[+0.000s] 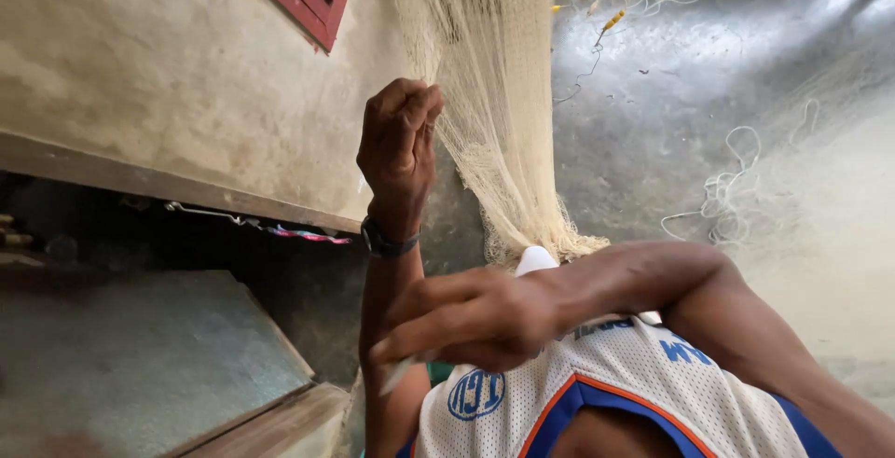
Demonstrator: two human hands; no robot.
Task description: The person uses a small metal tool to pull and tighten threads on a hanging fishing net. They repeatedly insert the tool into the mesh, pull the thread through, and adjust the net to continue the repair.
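Left hand (pixel 401 141) is shut tight, pinching the pale net (pixel 494 94) beside it. Right hand (pixel 475 318), lower down, is curled around a thin white stick (pixel 403 371).

Daylight glares off the grey floor (pixel 709 113) upper right; lower left is dim and blurred.

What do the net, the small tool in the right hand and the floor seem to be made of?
Net: fine pale cream mesh, probably nylon twine, soft and bunched where the left hand pinches it. Tool in the right hand: thin, whitish, smooth, perhaps plastic; too blurred to be sure. Floor: grey, glossy, likely polished cement.
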